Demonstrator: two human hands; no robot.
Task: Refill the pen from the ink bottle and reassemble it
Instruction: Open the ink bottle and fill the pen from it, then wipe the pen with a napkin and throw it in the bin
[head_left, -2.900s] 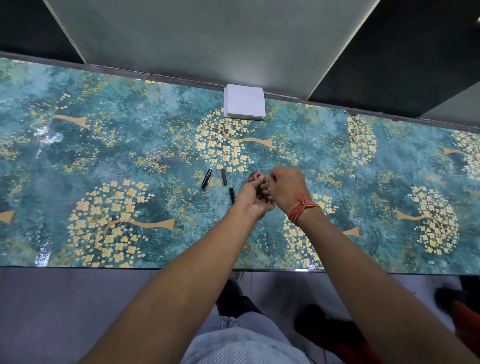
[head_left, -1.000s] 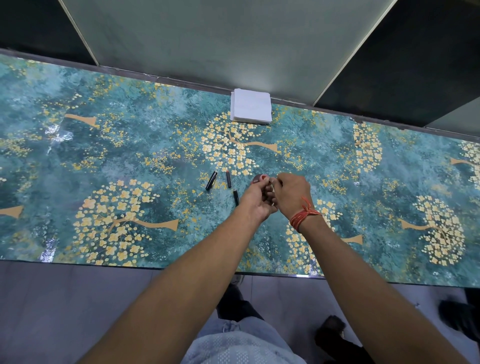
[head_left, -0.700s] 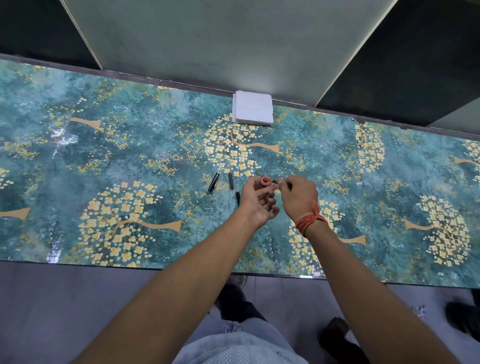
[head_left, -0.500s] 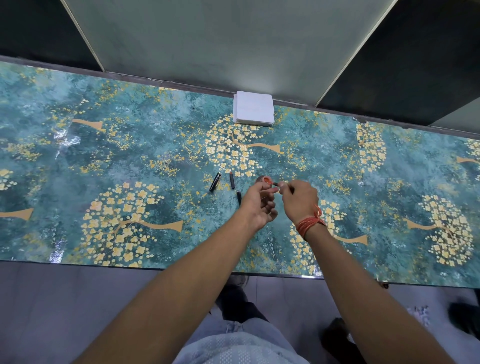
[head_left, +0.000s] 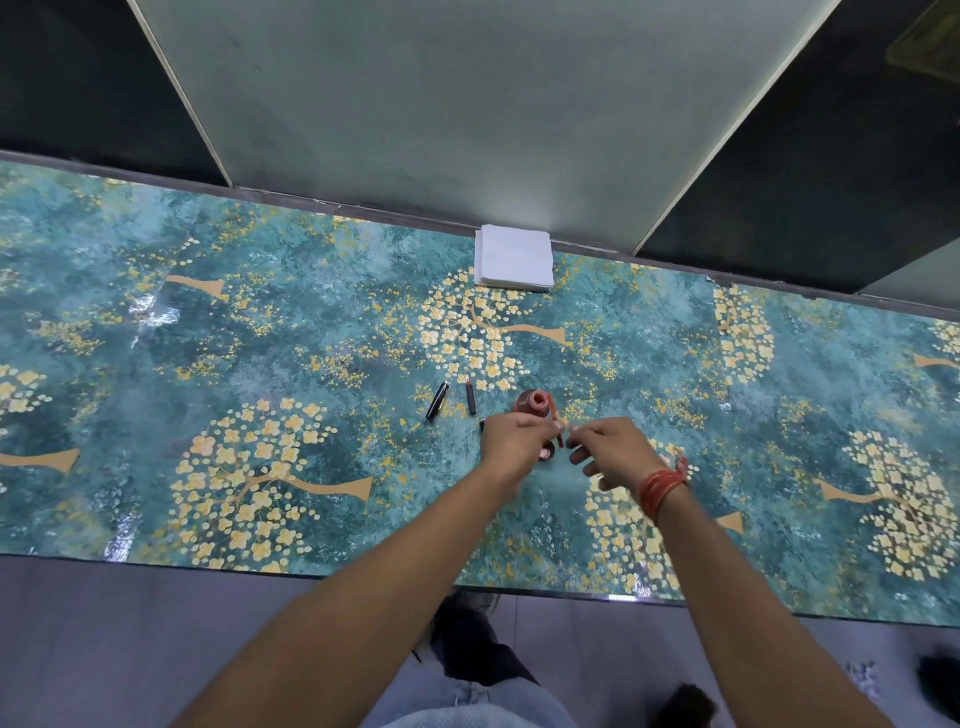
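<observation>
The ink bottle (head_left: 532, 402) stands uncapped on the patterned table, with reddish ink at its mouth, just beyond my hands. My left hand (head_left: 511, 441) pinches a thin red pen tube (head_left: 559, 434) at its fingertips, near the bottle. A small round cap (head_left: 545, 453) shows under that hand. My right hand (head_left: 608, 449), with a red thread at the wrist, hovers just right of the tube, fingers loosely apart and holding nothing. A black pen cap (head_left: 437, 400) and a dark pen section (head_left: 470, 399) lie left of the bottle. Another black piece (head_left: 482, 426) is half hidden by my left hand.
A stack of white tissues (head_left: 513, 257) sits at the table's far edge against the wall panel. The table's (head_left: 260, 364) near edge runs below my forearms, with the floor and my legs beneath it.
My hands have pulled back from the bottle toward me, so it stands uncovered. The right hand has come away from the left, and the red tube is out in my left fingers.
</observation>
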